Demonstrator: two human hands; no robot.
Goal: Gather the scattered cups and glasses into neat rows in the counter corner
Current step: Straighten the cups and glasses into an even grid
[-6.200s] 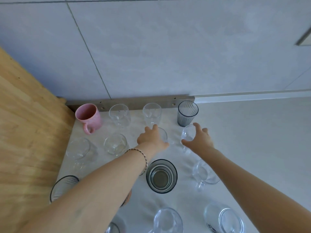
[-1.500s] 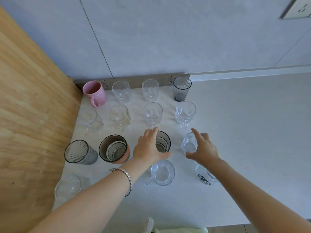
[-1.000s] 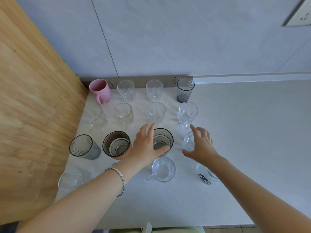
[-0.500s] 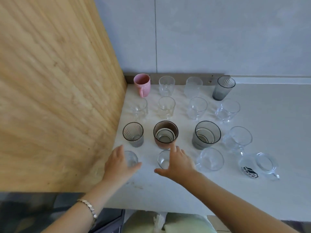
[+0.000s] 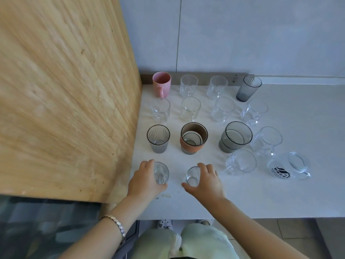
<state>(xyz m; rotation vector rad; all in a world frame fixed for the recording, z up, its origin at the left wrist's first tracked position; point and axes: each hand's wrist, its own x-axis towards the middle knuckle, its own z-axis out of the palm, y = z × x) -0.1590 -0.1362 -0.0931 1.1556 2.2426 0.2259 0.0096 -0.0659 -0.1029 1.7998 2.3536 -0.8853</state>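
Cups and glasses stand in rows on the white counter (image 5: 291,195) beside a wooden panel. At the back are a pink mug (image 5: 161,84), two clear glasses and a dark ribbed glass (image 5: 248,88). The third row holds a grey striped glass (image 5: 158,138), a brown cup (image 5: 193,137) and a large grey glass (image 5: 235,137). At the front, my left hand (image 5: 144,181) grips a small clear glass (image 5: 161,172). My right hand (image 5: 206,181) grips another small clear glass (image 5: 192,176). To the right stand a clear mug (image 5: 240,162) and a printed glass mug (image 5: 288,168).
The tall wooden panel (image 5: 65,101) walls off the left side. A grey tiled wall (image 5: 242,34) runs behind the rows. The counter's front edge lies just below my hands, with my pale green clothing (image 5: 186,242) underneath.
The view has shifted slightly. Both hands have closed around the two small front glasses, which sit a little nearer the front edge than half a second ago.
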